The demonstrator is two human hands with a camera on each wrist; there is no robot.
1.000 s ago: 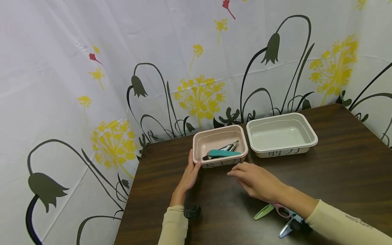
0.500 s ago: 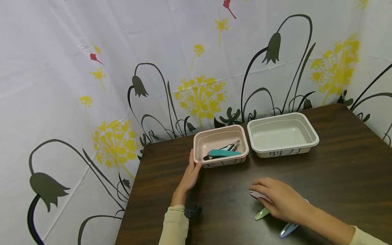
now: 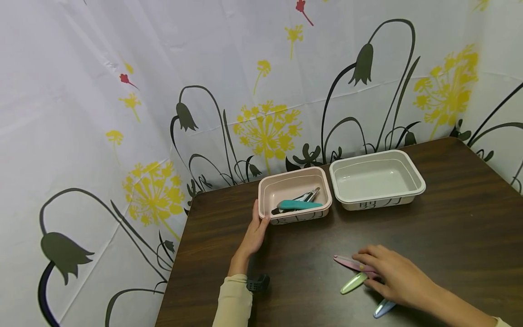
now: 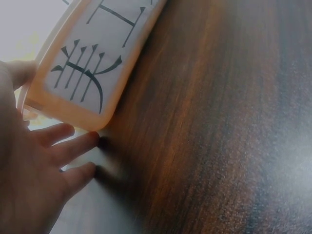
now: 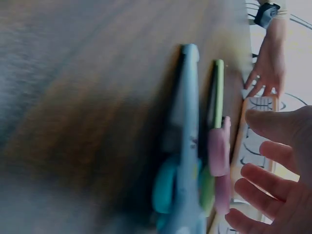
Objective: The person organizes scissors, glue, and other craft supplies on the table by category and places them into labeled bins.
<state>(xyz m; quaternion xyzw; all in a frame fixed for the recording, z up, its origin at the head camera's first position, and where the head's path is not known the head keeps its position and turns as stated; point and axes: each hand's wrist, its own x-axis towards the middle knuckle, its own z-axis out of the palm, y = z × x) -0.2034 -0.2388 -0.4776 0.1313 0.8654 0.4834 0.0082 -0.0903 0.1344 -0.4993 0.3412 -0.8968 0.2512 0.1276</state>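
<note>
My left hand (image 3: 252,235) touches the left front corner of a pink plastic box (image 3: 273,190), thumb and fingers on either side of it. In the left wrist view those fingers (image 4: 80,146) look loosely extended against the labelled end. My right hand (image 3: 394,277) hovers over scissors on the table, fingers spread and holding nothing in the right wrist view. Pink scissors (image 3: 347,262) lie nearest its fingers, with green scissors (image 3: 353,283) overlapping them. Blue scissors (image 5: 190,97) with a teal handle lie beside these, largely hidden by the hand in the head view.
Inside the pink box lie a teal cutter-like tool (image 3: 300,205) and metal-bodied cutters (image 3: 308,196). A pale grey box (image 3: 369,181), with no contents visible, stands to its right. Behind the dark wooden table (image 3: 457,218) hangs a flower-printed curtain (image 3: 229,45).
My right hand has moved from near the pink box down and right over the scissors, uncovering the pink blades. My left hand and both boxes have stayed put.
</note>
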